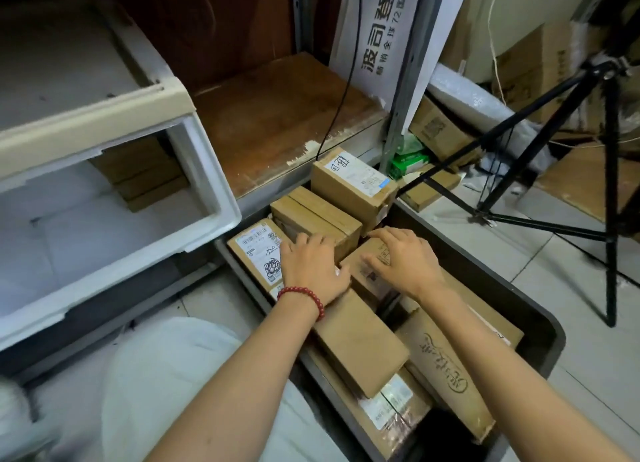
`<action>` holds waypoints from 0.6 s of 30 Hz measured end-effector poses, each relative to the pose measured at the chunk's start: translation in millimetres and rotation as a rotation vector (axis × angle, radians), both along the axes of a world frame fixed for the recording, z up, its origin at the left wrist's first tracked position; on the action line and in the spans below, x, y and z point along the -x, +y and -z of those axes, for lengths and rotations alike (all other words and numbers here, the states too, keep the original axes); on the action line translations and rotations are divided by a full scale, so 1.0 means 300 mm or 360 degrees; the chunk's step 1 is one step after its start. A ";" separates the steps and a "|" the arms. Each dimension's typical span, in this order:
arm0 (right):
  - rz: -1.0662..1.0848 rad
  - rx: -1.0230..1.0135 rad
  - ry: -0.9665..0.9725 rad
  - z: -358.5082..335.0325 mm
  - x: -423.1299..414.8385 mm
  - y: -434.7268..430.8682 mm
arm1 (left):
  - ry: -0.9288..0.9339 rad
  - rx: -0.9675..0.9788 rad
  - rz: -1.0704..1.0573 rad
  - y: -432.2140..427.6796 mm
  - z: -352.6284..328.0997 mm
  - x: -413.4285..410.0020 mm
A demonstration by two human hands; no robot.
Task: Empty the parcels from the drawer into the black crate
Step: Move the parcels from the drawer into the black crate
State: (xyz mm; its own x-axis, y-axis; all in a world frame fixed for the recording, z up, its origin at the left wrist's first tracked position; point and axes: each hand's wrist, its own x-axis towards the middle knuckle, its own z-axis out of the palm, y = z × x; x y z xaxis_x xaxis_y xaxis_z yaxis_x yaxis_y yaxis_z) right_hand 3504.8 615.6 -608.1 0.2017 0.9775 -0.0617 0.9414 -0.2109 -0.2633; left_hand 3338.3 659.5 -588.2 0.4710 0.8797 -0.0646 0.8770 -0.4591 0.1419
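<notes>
Brown cardboard parcels fill the black plastic crate; left hand and right hand rest on them, fingers spread.

- The crate stands on the floor, packed with parcels.
- Left of the crate: the open drawer, with more parcels at its back.
- Behind the crate: a shelf.
- Right of the crate: a tripod, legs on the floor.
- At the crate's far end: left hand and right hand, side by side, resting on parcels.
</notes>
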 end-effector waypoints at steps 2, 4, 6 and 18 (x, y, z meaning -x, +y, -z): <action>-0.0063 -0.0030 -0.0030 -0.028 0.059 0.011 | -0.0051 0.0063 -0.0143 0.009 -0.042 0.063; -0.0150 -0.0071 -0.0061 -0.061 0.125 0.033 | -0.0067 -0.0006 -0.0247 0.026 -0.110 0.139; -0.0249 -0.0106 -0.0082 -0.102 0.201 0.066 | -0.0092 -0.0121 -0.0346 0.042 -0.188 0.234; -0.0815 -0.0190 -0.0100 -0.296 0.743 0.281 | -0.0051 -0.0166 -0.0908 0.036 -0.306 0.814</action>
State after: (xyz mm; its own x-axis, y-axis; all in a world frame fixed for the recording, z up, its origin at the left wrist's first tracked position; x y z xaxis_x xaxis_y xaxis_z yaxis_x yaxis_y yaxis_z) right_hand 3281.8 699.8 -519.4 -0.3035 0.9514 0.0529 0.9307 0.3079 -0.1974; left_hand 3094.0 670.4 -496.3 -0.0792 0.9960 0.0425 0.9858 0.0719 0.1517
